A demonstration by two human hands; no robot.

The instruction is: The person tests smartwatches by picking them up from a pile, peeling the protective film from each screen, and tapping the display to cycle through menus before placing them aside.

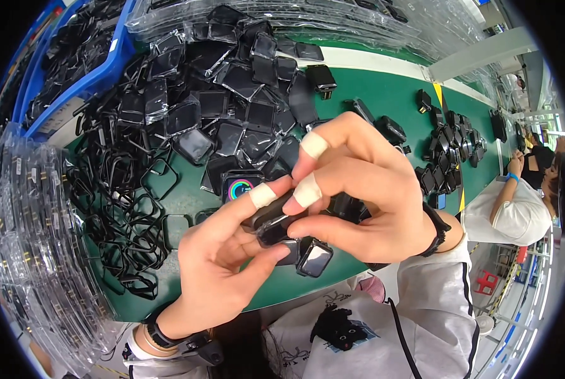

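Note:
Between both hands, above the near part of the table, is a black watch case (273, 230) with a glossy face, tilted on its side. My left hand (216, 271) grips its left end between thumb and fingers. From the other side, the thumb and fingertips of my right hand (371, 202) pinch it. Pale tape wraps several fingertips. Just behind the case, a watch screen with a coloured ring (241, 188) lies on the table, partly covered by my fingers. Below the hands lies another square watch (315, 258), face up.
Film-wrapped watch screens (244, 82) form a heap behind my hands. Black frames (131, 234) are piled at left, beside stacked clear trays (36, 252) and a blue bin (105, 79). More watch cases (447, 151) cover the green table (383, 82) at right. Beyond sits another person (510, 208).

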